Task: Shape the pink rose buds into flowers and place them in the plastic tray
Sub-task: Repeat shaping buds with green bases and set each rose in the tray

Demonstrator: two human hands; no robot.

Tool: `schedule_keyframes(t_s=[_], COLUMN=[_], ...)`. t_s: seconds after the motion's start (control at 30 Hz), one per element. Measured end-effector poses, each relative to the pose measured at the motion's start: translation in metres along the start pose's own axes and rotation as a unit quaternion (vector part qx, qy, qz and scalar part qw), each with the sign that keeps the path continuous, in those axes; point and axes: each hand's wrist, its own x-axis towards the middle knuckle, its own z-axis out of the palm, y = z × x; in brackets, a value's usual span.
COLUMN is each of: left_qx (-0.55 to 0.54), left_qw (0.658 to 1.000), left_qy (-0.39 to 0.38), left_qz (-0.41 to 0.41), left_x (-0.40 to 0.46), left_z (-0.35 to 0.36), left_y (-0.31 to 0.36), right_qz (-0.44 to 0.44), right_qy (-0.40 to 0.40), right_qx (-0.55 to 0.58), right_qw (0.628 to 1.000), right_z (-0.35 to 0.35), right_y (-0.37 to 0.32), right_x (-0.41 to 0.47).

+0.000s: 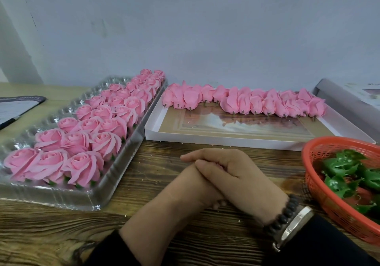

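Observation:
A clear plastic tray (115, 175) on the left holds several shaped pink roses (82, 165) in three rows, with green bases showing at the front. Several unshaped pink rose buds (257, 103) lie in a row along the far side of a shallow white box (226, 140). My hands rest clasped on the wooden table between tray and box. My right hand (232, 171) lies over my left hand (185, 185) and covers most of it. Neither hand holds a flower.
A red mesh basket (314, 183) with green leaf calyxes (345, 173) stands at the right edge. A dark clipboard with paper (14, 107) lies far left. A grey box (339, 99) sits at the back right. A wall rises directly behind the table.

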Motion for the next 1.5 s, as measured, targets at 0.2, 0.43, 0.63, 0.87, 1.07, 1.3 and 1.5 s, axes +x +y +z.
schedule_keyframes(t_s=[0.2, 0.43, 0.63, 0.87, 1.07, 1.3, 1.5], left_qx=[0.060, 0.004, 0.151, 0.036, -0.007, -0.021, -0.114], left_qw=[0.997, 0.989, 0.964, 0.988, 1.000, 0.997, 0.985], left_qy=[-0.004, 0.110, 0.174, 0.103, -0.004, -0.049, 0.075], left_qz=[0.049, 0.098, 0.133, 0.108, -0.019, 0.058, 0.108], left_x=[0.000, 0.007, 0.011, 0.013, 0.008, 0.002, 0.005], left_z=[-0.002, -0.003, 0.004, 0.003, -0.005, -0.006, -0.010], left_y=[0.004, -0.006, -0.013, -0.009, -0.015, -0.003, -0.010], right_qz=[-0.012, -0.065, -0.080, -0.054, -0.028, -0.050, -0.083], right_qy=[0.009, 0.148, 0.241, 0.150, -0.002, 0.002, 0.167], right_qx=[0.032, 0.072, -0.023, -0.026, -0.006, 0.070, 0.154], right_qw=[0.999, 0.984, 0.967, 0.987, 1.000, 0.996, 0.970], right_z=[-0.002, 0.006, 0.021, 0.014, 0.000, -0.001, 0.003], right_y=[0.002, 0.008, 0.009, 0.014, 0.008, 0.005, 0.015], right_x=[-0.002, 0.001, 0.005, 0.011, 0.006, 0.002, 0.005])
